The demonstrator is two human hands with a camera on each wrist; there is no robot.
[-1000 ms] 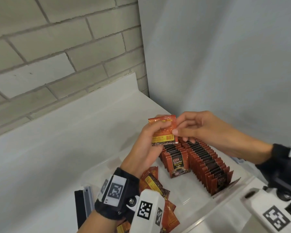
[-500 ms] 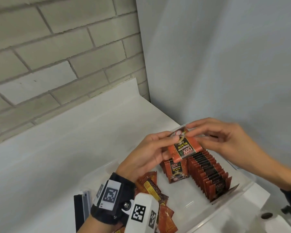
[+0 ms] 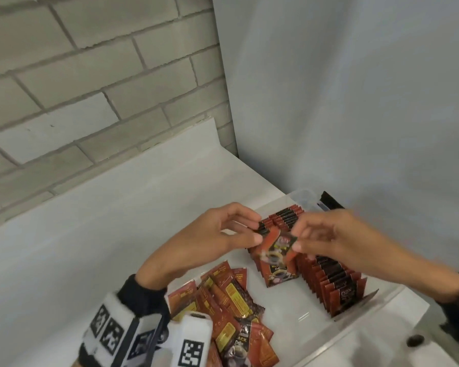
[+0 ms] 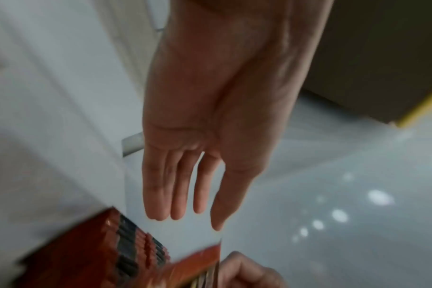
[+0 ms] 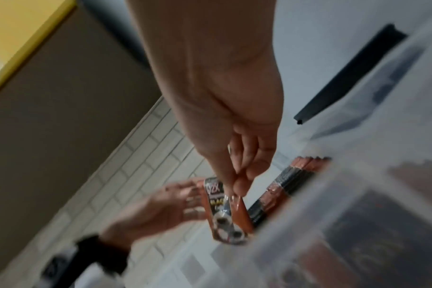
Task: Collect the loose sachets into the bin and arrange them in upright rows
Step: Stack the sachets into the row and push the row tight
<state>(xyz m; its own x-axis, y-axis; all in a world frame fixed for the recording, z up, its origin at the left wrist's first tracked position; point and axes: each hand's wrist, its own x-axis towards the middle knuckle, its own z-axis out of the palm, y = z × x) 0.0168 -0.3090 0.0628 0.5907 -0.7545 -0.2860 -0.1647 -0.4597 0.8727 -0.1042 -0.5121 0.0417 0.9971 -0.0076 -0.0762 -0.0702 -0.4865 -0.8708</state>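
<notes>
The right hand (image 3: 326, 239) pinches one sachet (image 3: 277, 246) by its edge between thumb and fingertips, so that grip is narrow and closed on the packet, which hangs tilted in the air. The left hand (image 3: 223, 234) is just beside it with fingers straight and relaxed; the left wrist view shows that grip empty and wide. Directly below the held sachet stands the shorter upright row (image 3: 276, 271), and beside it, under the right hand, the longer row (image 3: 329, 284), both inside the clear bin (image 3: 368, 324). Below the left wrist, a loose heap of sachets (image 3: 223, 300) lies flat in the bin.

The step in hand looks like placing: one packet is being brought to the shorter row. The next move calls for turning it upright and seating it flush against the front packet. Much of the heap remains to be sorted.
</notes>
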